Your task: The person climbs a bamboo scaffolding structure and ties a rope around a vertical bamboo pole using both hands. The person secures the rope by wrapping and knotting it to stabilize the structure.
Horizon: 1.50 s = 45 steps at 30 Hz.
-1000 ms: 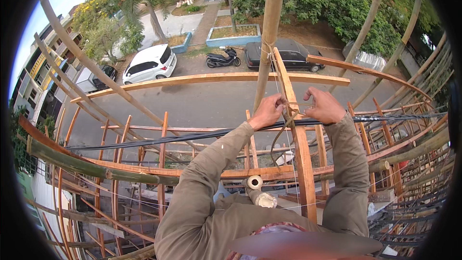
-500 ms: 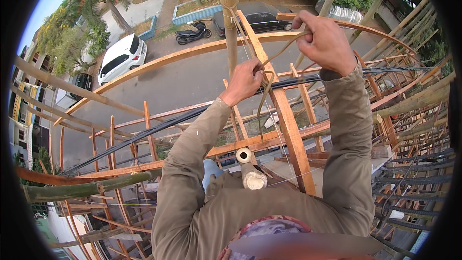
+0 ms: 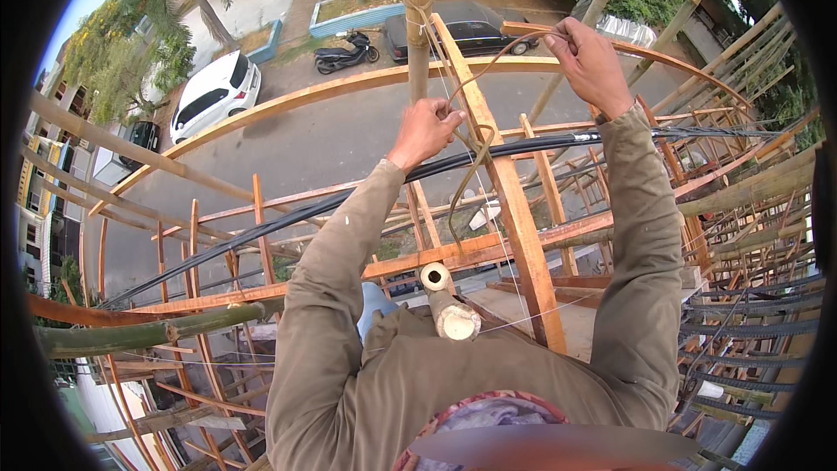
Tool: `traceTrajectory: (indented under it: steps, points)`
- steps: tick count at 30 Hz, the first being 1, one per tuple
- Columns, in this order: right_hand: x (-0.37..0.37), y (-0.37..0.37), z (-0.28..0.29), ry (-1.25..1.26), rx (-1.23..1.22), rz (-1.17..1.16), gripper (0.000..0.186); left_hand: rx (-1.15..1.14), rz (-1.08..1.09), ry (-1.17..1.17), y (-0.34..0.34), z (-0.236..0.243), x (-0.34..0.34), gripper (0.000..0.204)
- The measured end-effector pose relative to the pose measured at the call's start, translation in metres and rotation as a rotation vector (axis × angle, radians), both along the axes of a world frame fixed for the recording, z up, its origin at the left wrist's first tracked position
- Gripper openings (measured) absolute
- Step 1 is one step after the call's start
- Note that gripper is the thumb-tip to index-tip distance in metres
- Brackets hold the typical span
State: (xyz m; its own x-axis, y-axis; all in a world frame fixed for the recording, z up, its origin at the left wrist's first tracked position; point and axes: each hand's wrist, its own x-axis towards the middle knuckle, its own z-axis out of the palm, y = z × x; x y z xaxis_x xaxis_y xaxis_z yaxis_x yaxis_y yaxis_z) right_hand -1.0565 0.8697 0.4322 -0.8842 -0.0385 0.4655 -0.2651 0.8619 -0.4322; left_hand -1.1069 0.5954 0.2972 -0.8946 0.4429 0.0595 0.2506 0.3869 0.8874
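Observation:
A thin brown strip of cord (image 3: 482, 150) loops round a bundle of black cables (image 3: 349, 199) where it crosses a sloping wooden beam (image 3: 508, 201). One length of the cord hangs down below the cables. Another length arches over the beam between my hands. My right hand (image 3: 595, 68), raised at the upper right, pinches the end of that arch between thumb and fingers. Left of the beam, just above the cables, my left hand (image 3: 427, 131) is closed with its fingertips on the cord's other part.
An upright bamboo pole (image 3: 418, 35) stands just beyond my left hand. Cut bamboo ends (image 3: 458, 323) rise close to my body. Wooden battens and a long curved beam (image 3: 305, 105) surround me. Far below lie a road, a white car (image 3: 218, 94), a motorbike (image 3: 347, 54) and a dark car (image 3: 475, 32).
My right hand has moved up and to the right, drawing out the cord. My left hand has shifted slightly left off the cable crossing, uncovering the loop there.

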Motion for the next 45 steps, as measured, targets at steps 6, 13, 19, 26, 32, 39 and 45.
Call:
traceTrajectory:
  steps: [6,13,19,26,32,39,45]
  points:
    - [-0.006,-0.031,-0.036,0.464,0.536,-0.112,0.031,0.381,0.009,-0.225,0.000,-0.010,-0.001,0.032]
    - [0.032,-0.078,-0.076,-0.549,0.306,0.185,0.041,0.513,0.032,-0.444,0.006,-0.015,-0.007,0.024]
    - [0.039,-0.083,-0.113,-0.469,0.063,0.089,0.031,0.448,-0.056,-0.410,0.008,-0.016,-0.011,0.018]
    - [0.014,-0.034,-0.100,-0.392,-0.424,0.050,0.016,0.408,-0.028,-0.346,-0.003,-0.025,-0.012,0.011]
    - [-0.012,0.005,-0.031,-0.125,0.320,-0.226,0.018,0.385,-0.096,-0.266,-0.006,-0.022,-0.005,0.012]
    - [-0.023,-0.016,-0.034,-0.591,0.454,0.115,0.022,0.116,-0.006,-0.108,0.005,-0.015,-0.003,0.016]
    - [-0.036,-0.027,-0.065,-0.073,0.197,-0.298,0.030,-0.052,0.031,0.147,0.003,-0.019,0.003,0.020]
